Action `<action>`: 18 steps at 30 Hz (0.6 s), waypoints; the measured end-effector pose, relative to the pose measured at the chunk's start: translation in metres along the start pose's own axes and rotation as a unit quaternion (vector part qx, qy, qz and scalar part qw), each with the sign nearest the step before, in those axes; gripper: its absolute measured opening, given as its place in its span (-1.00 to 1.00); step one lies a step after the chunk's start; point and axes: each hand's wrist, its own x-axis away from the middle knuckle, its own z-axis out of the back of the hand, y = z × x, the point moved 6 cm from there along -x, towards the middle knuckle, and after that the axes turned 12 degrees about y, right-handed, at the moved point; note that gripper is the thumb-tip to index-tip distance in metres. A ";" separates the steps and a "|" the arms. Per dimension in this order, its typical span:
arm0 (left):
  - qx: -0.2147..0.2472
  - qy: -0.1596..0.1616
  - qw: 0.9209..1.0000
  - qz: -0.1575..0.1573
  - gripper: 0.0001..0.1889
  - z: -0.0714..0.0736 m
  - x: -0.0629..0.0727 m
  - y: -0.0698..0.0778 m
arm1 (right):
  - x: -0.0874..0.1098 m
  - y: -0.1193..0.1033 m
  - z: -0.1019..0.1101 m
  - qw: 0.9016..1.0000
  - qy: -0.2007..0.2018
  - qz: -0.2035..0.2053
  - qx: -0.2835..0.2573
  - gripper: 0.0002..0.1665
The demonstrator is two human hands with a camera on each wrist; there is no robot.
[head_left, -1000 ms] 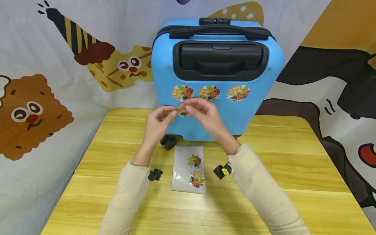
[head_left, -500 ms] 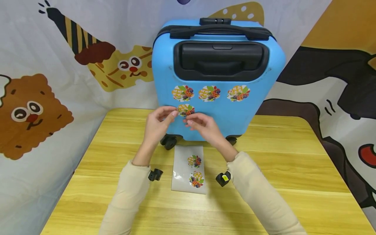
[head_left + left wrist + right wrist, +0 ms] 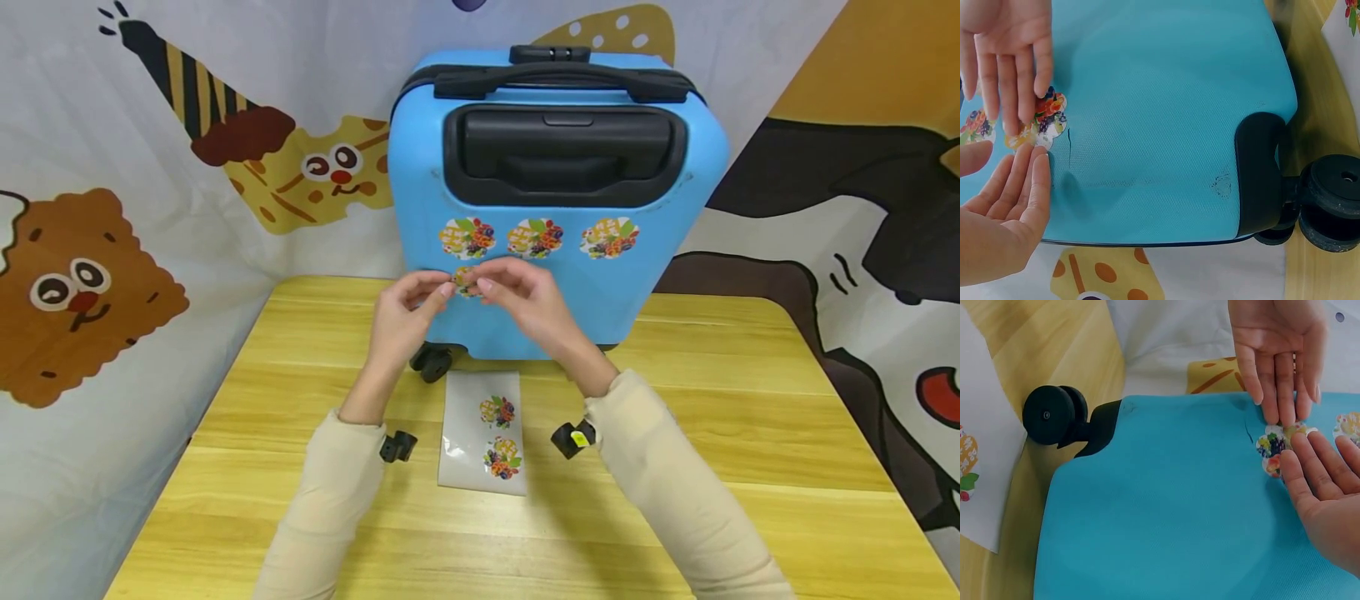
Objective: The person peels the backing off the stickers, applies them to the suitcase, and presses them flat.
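Observation:
A blue suitcase (image 3: 555, 308) stands upright with a fruit sticker (image 3: 462, 282) low on its left side. My left hand (image 3: 401, 321) touches that sticker's left edge with nearly straight fingers. Over the sticker's right part lie the fingers of my right hand (image 3: 528, 304), hiding much of it. In the left wrist view, the sticker (image 3: 1052, 119) shows between both hands, flat against the shell. The right wrist view shows straight fingers on my right hand (image 3: 1329, 487). Three more fruit stickers form a row above: left (image 3: 467, 238), middle (image 3: 535, 239) and right (image 3: 609, 238).
A white backing sheet (image 3: 461, 433) with two fruit stickers lies on the wooden table (image 3: 720, 433) before the suitcase. A black caster wheel (image 3: 431, 363) shows at its lower left. Behind hangs a printed cloth (image 3: 225, 192). Black wrist devices sit under both sleeves.
My right hand dropped to the sticker's lower right half a second ago, baring most of it, and is now back up over its right part. The left hand has stayed in place.

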 end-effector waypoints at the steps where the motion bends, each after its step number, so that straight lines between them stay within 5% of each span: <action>1: -0.001 0.001 1.000 -0.002 -0.78 0.000 0.000 0.000 | 0.000 0.000 0.001 1.000 0.001 0.000 0.002 -0.74; 12: -0.001 0.002 1.000 -0.011 -0.78 0.001 0.000 0.001 | 0.003 0.003 0.023 0.998 0.031 -0.033 0.041 -0.74; 18: -0.001 0.003 1.000 -0.007 -0.78 0.001 0.000 0.001 | 0.002 0.005 0.016 0.998 0.013 -0.043 0.043 -0.74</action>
